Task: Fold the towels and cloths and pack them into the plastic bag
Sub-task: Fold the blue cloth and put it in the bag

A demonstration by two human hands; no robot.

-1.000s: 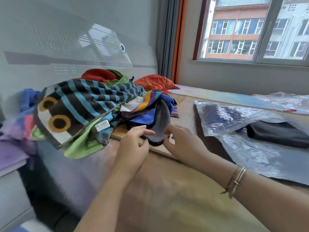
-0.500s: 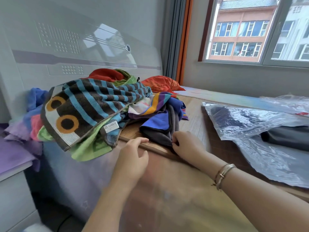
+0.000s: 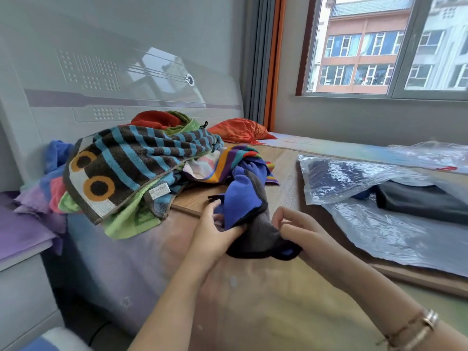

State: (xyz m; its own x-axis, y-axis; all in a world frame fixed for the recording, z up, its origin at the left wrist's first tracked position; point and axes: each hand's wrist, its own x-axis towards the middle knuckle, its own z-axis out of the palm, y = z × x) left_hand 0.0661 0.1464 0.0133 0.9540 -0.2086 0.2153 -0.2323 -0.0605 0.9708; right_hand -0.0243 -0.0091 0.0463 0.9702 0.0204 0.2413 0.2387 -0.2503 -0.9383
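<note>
Where half a second ago only the right hand (image 3: 295,230) touched it, both now grip the blue-and-grey cloth (image 3: 249,214), the left hand (image 3: 215,234) too, drawn clear of the pile (image 3: 131,163); folding can begin, plastic bag (image 3: 379,198) beyond

1. A pale grey headboard (image 3: 121,72) stands at the left, glossy with daylight.
2. Right of the headboard hang a grey curtain (image 3: 255,57) and an orange strip (image 3: 274,62).
3. Further right, a window (image 3: 390,46) shows apartment blocks.
4. Below the window runs a grey wall (image 3: 354,117).
</note>
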